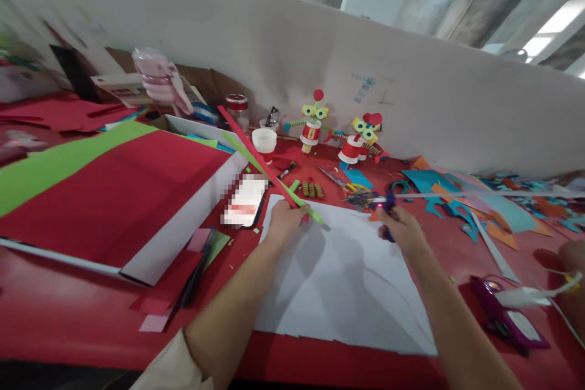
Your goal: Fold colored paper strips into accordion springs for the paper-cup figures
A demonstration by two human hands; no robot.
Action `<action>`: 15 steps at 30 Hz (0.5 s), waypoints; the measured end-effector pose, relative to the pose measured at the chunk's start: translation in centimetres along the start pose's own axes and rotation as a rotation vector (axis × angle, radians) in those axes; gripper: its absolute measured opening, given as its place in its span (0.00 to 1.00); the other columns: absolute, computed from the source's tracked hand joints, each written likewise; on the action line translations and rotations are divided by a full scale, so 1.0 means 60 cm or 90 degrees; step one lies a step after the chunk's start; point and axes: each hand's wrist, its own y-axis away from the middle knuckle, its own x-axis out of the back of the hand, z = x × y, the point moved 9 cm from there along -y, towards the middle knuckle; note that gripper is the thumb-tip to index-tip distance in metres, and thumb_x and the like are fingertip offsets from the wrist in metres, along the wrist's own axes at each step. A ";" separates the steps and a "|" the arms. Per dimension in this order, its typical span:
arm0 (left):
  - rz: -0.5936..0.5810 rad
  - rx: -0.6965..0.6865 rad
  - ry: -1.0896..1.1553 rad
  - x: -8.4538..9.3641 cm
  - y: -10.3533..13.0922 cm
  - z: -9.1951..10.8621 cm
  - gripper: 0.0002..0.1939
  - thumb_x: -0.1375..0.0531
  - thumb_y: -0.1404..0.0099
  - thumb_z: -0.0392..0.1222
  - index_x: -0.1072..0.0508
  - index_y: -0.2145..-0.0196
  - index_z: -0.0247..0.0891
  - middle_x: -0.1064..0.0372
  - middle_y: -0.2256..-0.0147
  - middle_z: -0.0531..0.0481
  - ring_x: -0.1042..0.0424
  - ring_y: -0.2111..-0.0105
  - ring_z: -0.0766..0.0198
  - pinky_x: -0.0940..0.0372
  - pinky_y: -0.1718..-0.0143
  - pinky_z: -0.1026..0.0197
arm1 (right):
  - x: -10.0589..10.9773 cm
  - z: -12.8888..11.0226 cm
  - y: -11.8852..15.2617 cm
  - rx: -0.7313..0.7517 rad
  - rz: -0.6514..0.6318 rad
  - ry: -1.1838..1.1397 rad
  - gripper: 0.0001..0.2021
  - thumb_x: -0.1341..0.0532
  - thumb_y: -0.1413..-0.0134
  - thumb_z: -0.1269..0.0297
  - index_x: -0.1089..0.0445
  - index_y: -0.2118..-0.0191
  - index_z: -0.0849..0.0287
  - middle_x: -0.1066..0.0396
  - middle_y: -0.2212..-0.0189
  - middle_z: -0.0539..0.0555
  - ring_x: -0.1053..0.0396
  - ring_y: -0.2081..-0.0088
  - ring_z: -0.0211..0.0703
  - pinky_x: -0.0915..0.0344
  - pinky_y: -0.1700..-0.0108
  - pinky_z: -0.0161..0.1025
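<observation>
Over a large white sheet of paper (347,292), my left hand (286,222) pinches a long red paper strip (251,149) and a light green paper strip (316,217) that cross near my fingers. The red one slants up and away to the left. My right hand (404,231) is wrapped around a dark blue hot glue gun (389,200) with a small red light. Its nozzle points left, apart from the strips. A long translucent glue stick (475,194) extends from its back to the right. Behind the nozzle lie yellow-handled pliers (359,187) and several folded paper springs (312,189).
Two paper-cup figures (311,131) stand against the pale wall. At left is a large box (173,231) with red paper on top, beside a phone (247,201). Blue and orange scraps (457,201) spread over the right side. A magenta device (507,317) lies at front right.
</observation>
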 end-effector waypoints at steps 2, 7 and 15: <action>-0.021 -0.014 0.067 -0.004 0.003 0.008 0.10 0.39 0.47 0.41 0.30 0.82 0.37 0.38 0.85 0.55 0.38 0.83 0.68 0.42 0.79 0.64 | 0.038 0.036 -0.033 -0.074 0.072 -0.057 0.11 0.40 0.55 0.53 0.36 0.74 0.55 0.37 0.86 0.47 0.35 0.83 0.40 0.38 0.78 0.37; -0.014 -0.051 0.139 0.002 0.015 0.033 0.13 0.37 0.48 0.43 0.33 0.85 0.37 0.42 0.86 0.57 0.43 0.83 0.71 0.45 0.80 0.65 | 0.082 0.090 -0.088 -0.162 0.070 0.227 0.16 0.47 0.48 0.55 0.34 0.80 0.57 0.30 0.84 0.59 0.30 0.80 0.48 0.35 0.75 0.41; -0.029 -0.062 0.177 -0.007 0.008 0.025 0.12 0.36 0.50 0.44 0.31 0.83 0.36 0.39 0.85 0.54 0.40 0.83 0.70 0.44 0.79 0.64 | 0.113 0.101 -0.076 -0.176 0.137 0.452 0.19 0.49 0.44 0.59 0.25 0.66 0.68 0.25 0.66 0.72 0.29 0.55 0.61 0.36 0.57 0.48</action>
